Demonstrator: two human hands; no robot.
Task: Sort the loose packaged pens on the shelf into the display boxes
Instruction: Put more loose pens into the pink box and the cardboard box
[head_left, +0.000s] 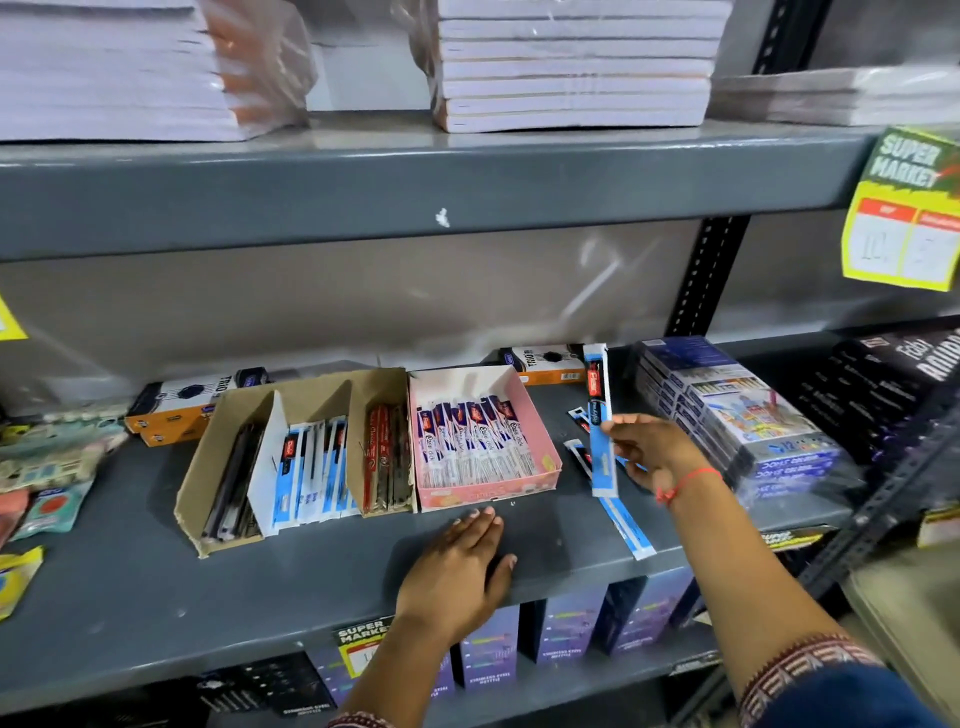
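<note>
My right hand (655, 453) holds a blue-and-white packaged pen (600, 415) upright, to the right of the pink display box (540, 431) filled with purple-and-white pens. My left hand (460, 564) lies flat on the grey shelf (260, 587) in front of that box, holding nothing. A brown cardboard display box (218, 415) to the left has three compartments: dark pens, blue-and-white pens (311, 467), and red pens (384, 457). Loose packaged pens lie on the shelf beside my right hand: one blue (626, 525) near the front edge, others (579, 441) farther back.
Wrapped stacks of colour-pencil boxes (737, 415) stand right of my hand. Orange-and-black boxes (176, 400) sit behind the display boxes. Small packets (47, 467) lie at the far left. Notebook stacks (571, 67) fill the shelf above. A yellow price tag (904, 218) hangs at the right.
</note>
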